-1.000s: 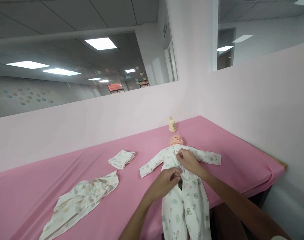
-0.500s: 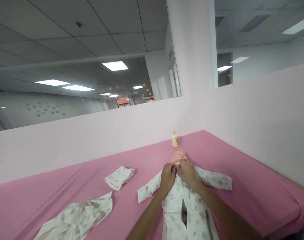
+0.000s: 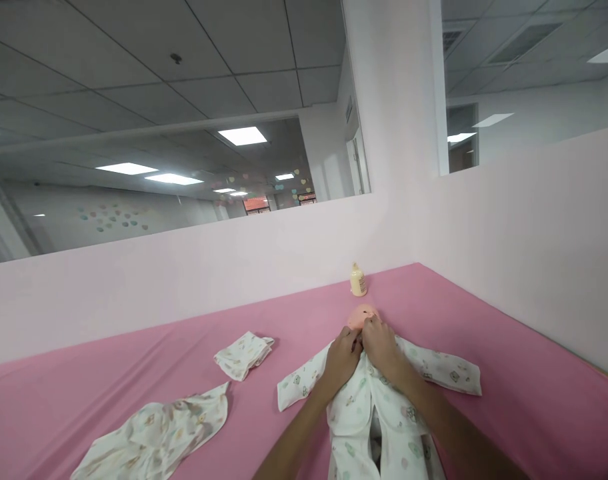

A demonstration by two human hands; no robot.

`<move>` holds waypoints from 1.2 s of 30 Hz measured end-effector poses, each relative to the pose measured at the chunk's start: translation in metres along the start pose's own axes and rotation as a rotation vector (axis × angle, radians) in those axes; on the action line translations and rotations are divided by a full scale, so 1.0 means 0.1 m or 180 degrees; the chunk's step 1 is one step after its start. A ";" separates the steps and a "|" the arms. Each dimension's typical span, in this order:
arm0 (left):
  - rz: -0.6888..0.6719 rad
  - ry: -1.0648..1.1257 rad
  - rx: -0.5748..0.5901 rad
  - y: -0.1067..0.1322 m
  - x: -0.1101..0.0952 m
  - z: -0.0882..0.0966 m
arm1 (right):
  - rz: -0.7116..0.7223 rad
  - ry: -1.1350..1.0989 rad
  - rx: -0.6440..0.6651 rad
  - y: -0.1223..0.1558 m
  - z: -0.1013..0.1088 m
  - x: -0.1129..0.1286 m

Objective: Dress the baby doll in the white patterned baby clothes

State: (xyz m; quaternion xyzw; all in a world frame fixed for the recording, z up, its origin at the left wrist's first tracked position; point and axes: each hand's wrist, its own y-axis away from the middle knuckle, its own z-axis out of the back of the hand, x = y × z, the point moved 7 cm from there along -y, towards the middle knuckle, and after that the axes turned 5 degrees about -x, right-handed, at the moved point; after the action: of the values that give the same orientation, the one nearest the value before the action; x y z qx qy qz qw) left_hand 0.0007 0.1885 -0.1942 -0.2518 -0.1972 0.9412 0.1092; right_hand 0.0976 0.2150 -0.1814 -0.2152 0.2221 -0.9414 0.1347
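A baby doll lies on its back on the pink sheet, its head toward the wall. It wears a white printed baby outfit with both long sleeves spread to the sides. At the neckline, my left hand has its fingers closed on the collar fabric. Right beside it, my right hand pinches the same collar just under the doll's face and hides part of it. Any fastener between the fingers is too small to make out. Lower down, the front of the outfit gapes, showing something dark inside.
A cream bottle stands beyond the doll's head near the wall. To the left lie a folded printed cloth and a larger crumpled printed cloth. The pink sheet covers the surface, bordered by white walls with windows.
Both hands stay at the collar, with the fingers shifted slightly and closer together. The whole view has moved a little, so everything appears slightly farther right.
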 end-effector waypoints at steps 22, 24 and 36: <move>0.0101 0.0339 0.0068 -0.12 0.02 -0.01 | -0.0140 -0.0416 -0.0081 0.08 -0.02 -0.19; 0.0074 0.0408 0.0049 -0.12 0.02 -0.01 | -0.0198 -0.0530 -0.0041 0.08 -0.02 -0.22; 0.0148 0.0455 -0.0107 -0.11 0.04 -0.03 | -0.0370 -0.1436 0.0240 0.06 0.00 -0.33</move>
State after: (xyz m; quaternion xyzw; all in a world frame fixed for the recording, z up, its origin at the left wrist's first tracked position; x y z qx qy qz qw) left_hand 0.0005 0.2003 -0.1936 -0.3247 -0.1988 0.9196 0.0969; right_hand 0.1270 0.2216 -0.1958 -0.4273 0.1384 -0.8833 0.1345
